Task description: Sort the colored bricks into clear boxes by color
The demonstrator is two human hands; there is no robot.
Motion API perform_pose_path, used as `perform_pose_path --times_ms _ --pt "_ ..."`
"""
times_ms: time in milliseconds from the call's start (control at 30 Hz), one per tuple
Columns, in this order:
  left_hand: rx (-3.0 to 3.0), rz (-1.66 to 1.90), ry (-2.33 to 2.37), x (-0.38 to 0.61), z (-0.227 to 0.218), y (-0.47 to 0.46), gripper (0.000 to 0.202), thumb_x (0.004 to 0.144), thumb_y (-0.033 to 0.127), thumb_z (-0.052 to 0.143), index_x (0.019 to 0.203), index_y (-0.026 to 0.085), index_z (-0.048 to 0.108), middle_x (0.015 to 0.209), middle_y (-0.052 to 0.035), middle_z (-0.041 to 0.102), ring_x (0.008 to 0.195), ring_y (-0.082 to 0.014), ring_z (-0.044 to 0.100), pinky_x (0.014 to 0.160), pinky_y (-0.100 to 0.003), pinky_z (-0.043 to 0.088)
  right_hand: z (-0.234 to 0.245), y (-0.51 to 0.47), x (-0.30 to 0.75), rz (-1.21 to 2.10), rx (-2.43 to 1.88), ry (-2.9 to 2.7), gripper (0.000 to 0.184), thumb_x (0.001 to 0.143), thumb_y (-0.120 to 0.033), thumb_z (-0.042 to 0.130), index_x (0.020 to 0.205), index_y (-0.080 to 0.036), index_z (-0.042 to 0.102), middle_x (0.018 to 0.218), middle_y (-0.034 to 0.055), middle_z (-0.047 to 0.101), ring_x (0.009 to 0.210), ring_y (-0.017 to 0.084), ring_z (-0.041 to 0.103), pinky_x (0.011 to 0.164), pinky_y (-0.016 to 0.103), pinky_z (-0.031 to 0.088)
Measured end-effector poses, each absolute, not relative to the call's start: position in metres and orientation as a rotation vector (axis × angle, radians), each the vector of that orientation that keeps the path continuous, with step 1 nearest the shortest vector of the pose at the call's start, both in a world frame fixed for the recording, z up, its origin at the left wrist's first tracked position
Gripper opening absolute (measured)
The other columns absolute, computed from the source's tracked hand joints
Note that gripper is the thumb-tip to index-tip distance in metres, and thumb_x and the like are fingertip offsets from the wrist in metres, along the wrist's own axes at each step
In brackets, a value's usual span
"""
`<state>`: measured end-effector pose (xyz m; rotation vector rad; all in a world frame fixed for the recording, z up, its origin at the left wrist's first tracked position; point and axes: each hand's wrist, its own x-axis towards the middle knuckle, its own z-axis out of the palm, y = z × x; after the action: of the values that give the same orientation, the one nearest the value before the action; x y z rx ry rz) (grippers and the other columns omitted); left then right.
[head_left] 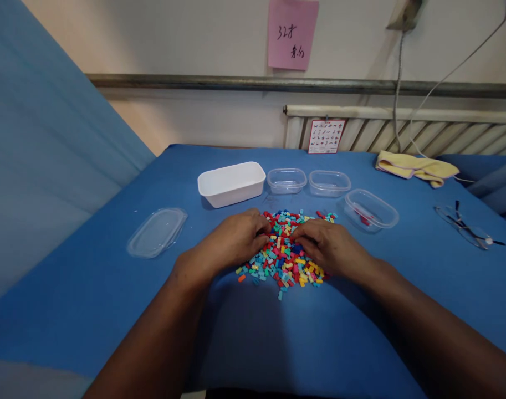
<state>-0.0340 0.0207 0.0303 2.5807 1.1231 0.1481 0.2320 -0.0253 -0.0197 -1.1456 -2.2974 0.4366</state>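
- Head view: small multicoloured bricks lie heaped on the blue tabletop, between the two hands.
- Left hand curls its fingers at the heap's left side; right hand bends its own into the right. Whether either pinches a brick, I cannot tell.
- Clear lids lie at left, glasses far right.
- Beyond the right hand, a clear tub contains something red.
- Farther back: white bin, two more clear tubs, yellow cloth.
- Behind, a radiator and pink paper.
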Motion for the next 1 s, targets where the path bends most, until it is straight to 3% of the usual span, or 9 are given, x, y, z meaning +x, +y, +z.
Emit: perform_pose_path --times_ms 133,567,767,1000 --pt "2.596 0.119 1.132 -0.032 0.032 0.02 0.013 0.099 0.022 0.06 0.096 0.02 0.072 0.095 -0.004 0.068 0.082 -0.0185 0.062 0.071 -0.03 0.041 -0.02 -0.025 0.229 0.453 -1.25 -2.279 0.018 0.1 -0.011 0.06 0.104 -0.023 0.072 0.097 0.0026 0.078 0.084 0.02 0.069 0.076 0.032 0.048" --pt "2.593 0.086 1.155 -0.028 0.034 0.018 0.014 0.098 0.02 0.058 0.094 0.02 0.072 0.093 -0.0042 0.068 0.082 -0.0191 0.063 0.071 -0.031 0.041 -0.021 -0.022 0.221 0.457 -1.461 -2.232 0.014 0.096 -0.018 0.068 0.106 -0.025 0.074 0.105 0.0023 0.08 0.094 0.022 0.073 0.076 0.032 0.044" --pt "2.581 0.081 1.154 -0.028 0.034 0.018 0.015 0.099 0.021 0.058 0.098 0.02 0.074 0.097 -0.005 0.069 0.085 -0.0197 0.064 0.074 -0.031 0.043 -0.021 -0.022 0.22 0.493 -1.512 -2.186 0.018 0.092 -0.015 0.066 0.105 -0.025 0.073 0.101 0.0016 0.08 0.085 0.019 0.07 0.073 0.031 0.042" --pt "2.582 0.131 1.145 -0.029 0.03 0.018 0.016 0.1 0.023 0.058 0.1 0.02 0.074 0.098 -0.0051 0.068 0.085 -0.0199 0.064 0.074 -0.031 0.043 -0.022 -0.021 0.22 0.507 -1.474 -2.215 0.019 0.092 -0.016 0.064 0.106 -0.025 0.073 0.107 0.0039 0.081 0.096 0.023 0.073 0.078 0.033 0.044"
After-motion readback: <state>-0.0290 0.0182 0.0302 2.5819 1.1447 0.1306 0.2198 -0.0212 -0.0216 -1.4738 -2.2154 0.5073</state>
